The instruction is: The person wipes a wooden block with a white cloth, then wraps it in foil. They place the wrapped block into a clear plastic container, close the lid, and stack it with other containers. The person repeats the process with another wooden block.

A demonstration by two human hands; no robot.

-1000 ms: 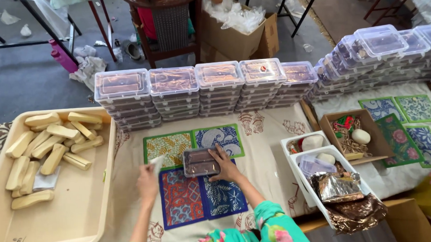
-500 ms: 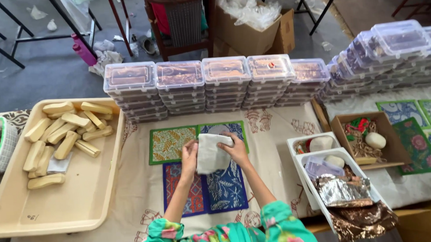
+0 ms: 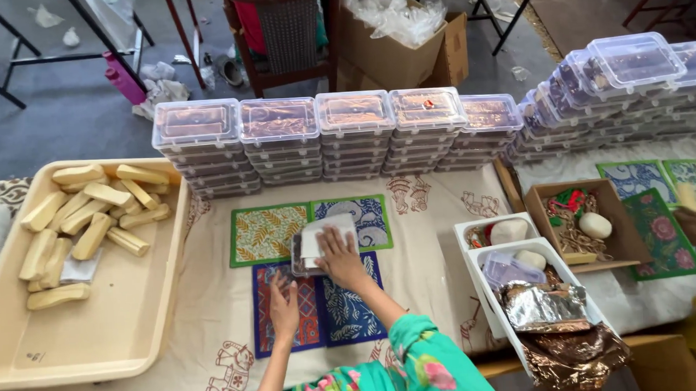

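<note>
Right hand (image 3: 341, 259) flat, fingers spread, pressing white sheet (image 3: 328, 235) onto small clear box (image 3: 313, 253) at table centre, over patterned mats (image 3: 312, 274). Left hand (image 3: 284, 304) open, palm down on mat, holding nothing. Printed cloth (image 3: 434, 239) covering table; lidded box stacks (image 3: 330, 134) along far edge; beige tray (image 3: 98, 335) of pale bars (image 3: 87, 220) at left. Grey floor, chair (image 3: 284, 36), cardboard carton (image 3: 396, 39) beyond.

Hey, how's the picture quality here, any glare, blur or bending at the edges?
Head view: soft, even light with faint shadows; glare on the clear box lids and crumpled foil; right hand and left hand sharp; wide-angle bending toward the edges.
</note>
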